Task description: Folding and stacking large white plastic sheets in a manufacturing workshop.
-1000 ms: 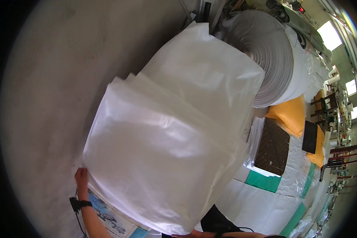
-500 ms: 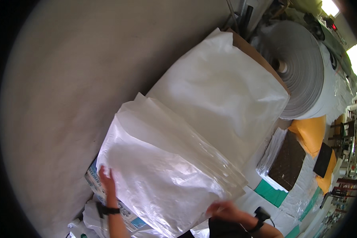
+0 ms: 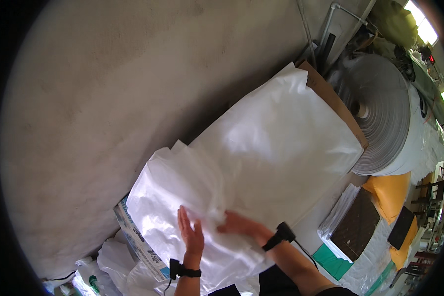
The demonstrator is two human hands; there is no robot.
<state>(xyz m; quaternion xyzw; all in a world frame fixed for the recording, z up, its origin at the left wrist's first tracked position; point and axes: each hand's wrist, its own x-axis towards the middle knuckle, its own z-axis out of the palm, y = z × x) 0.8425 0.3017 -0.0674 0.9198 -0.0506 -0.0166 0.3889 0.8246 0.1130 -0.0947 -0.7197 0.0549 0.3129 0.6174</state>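
Observation:
A stack of white, translucent plastic sheets [image 3: 276, 143] lies in front of me, its nearer part loose and bunched. On that loose plastic rests my left hand [image 3: 191, 236], open, with its fingers stretched out away from me. Close to its right, my right hand [image 3: 240, 225] touches the rumpled plastic, fingers pointing left. Motion smears those fingertips, so whether they pinch the sheet is unclear. Each wrist wears a black strap with a small device.
A wall [image 3: 108, 98] runs along the left. Brown cardboard [image 3: 330, 93] edges the stack's far end, beside a large roll [image 3: 385, 113] of pale material. At right are a dark brown board [image 3: 356, 224] and a yellow bag [image 3: 387, 195]; a printed box [image 3: 140, 246] and white bags [image 3: 118, 259] lie lower left.
Both hands have come closer together over the plastic, the left moving right, the right moving left and away from me. The loose near sheets have bunched up. My view has shifted slightly.

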